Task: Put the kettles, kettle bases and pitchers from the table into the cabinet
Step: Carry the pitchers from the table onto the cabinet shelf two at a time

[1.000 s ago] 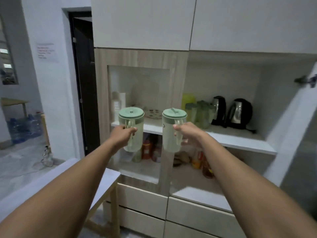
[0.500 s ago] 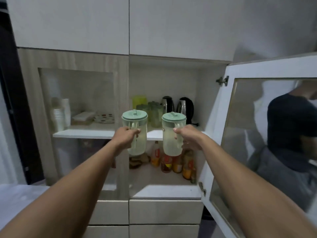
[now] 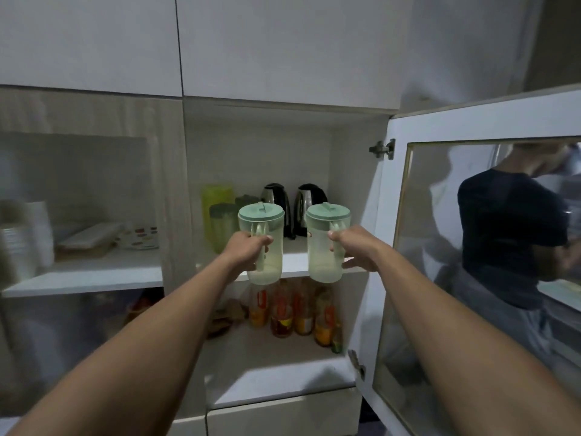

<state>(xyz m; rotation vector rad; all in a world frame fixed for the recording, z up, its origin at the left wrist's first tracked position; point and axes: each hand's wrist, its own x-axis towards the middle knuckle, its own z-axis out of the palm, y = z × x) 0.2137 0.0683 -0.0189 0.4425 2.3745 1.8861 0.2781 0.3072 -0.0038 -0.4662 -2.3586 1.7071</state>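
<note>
Just in front of the shelf (image 3: 295, 261), the left hand (image 3: 248, 251) had its fingers curled round the handle of the left pitcher (image 3: 275, 262). The right hand (image 3: 349, 250) gripped the handle of the right pitcher (image 3: 319, 253) the same way. Both were upright with lids on, bottoms hanging a bit below the shelf's front edge. So imo: lift first, then push in, or they'd clip that edge and maybe tip onto the bottles (image 3: 292, 309) under the shelf. The front of the shelf had a bare strip that looked wide enough for both side by side. Further back on the shelf sat green pitchers (image 3: 221, 221) at the left and two kettles (image 3: 309, 202) at the rear, so no deep shoving.
</note>
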